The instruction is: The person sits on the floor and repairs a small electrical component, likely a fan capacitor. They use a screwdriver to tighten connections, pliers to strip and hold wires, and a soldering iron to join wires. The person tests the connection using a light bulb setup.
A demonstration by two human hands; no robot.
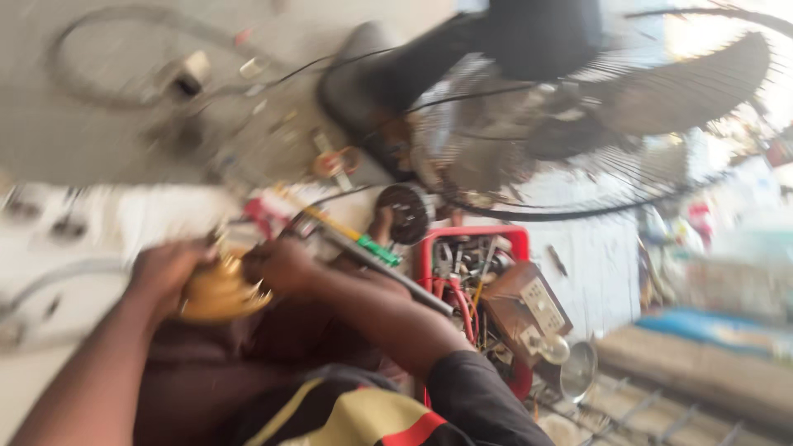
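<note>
The picture is blurred by motion. My left hand (pixel 165 268) cups the left side of a round golden-yellow metal part (pixel 216 291) held over my lap. On its right side my right hand (pixel 285 263) grips the same part, fingers curled over its top. A long tool with a yellow and green handle (pixel 355 238) lies just beyond my right hand, and whether that hand touches it I cannot tell.
A large black wire-caged fan (pixel 578 116) lies on the floor ahead. A red tray (pixel 516 239) of tools and wires sits right of my arm, with a brown socket box (pixel 529 310) and a metal bowl (pixel 578 372). Cables (pixel 99 49) loop at upper left.
</note>
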